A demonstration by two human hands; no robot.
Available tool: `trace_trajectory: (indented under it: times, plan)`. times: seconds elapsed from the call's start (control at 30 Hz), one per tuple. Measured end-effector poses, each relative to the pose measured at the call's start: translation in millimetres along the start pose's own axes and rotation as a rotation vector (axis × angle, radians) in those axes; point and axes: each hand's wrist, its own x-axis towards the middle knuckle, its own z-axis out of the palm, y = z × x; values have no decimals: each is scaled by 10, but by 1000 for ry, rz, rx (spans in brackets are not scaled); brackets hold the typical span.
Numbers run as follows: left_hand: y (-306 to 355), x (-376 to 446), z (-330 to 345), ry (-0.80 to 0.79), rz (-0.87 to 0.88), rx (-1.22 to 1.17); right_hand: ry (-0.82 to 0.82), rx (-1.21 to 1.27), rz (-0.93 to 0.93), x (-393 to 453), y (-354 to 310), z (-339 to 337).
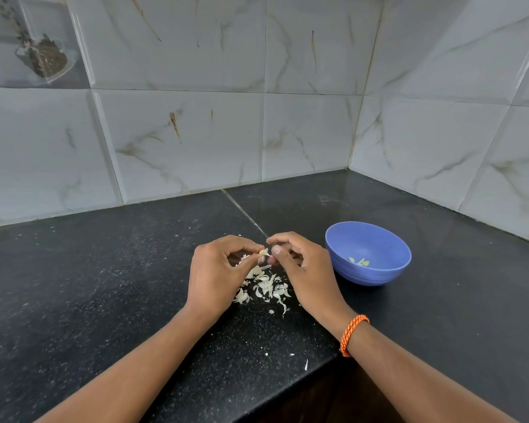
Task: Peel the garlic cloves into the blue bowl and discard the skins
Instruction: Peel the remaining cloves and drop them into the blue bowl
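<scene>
A small pale garlic clove (264, 252) sits between my two hands, just above the black counter. My left hand (217, 271) pinches it with thumb and fingertips. My right hand (300, 264) pinches the same clove from the other side, thumb nail against it. Below the hands lies a heap of white garlic skins (264, 286). The blue bowl (376, 239) stands to the right of my right hand, and a few peeled cloves (361, 262) lie at its bottom.
The black speckled counter (104, 285) meets tiled walls at the back and right, forming a corner. Its front edge cuts in near the bottom centre, with stray skin bits (306, 364) beside it. An orange bracelet (353, 334) is on my right wrist.
</scene>
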Motion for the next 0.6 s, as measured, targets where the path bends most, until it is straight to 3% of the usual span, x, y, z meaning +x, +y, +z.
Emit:
trace_trajectory:
  times: [0.17, 0.37, 0.47, 0.6]
  plan:
    - [-52, 3, 12, -1, 14, 9, -131, 276, 102, 11, -40, -2]
    - [-49, 4, 22, -12, 12, 111, -76, 313, 128, 11, -44, -21]
    - [-59, 15, 18, -50, -21, 80, -58, 177, 84, 41, -8, -52]
    - [-70, 28, 12, -43, -104, 15, -93, -315, -62, 68, 14, -138]
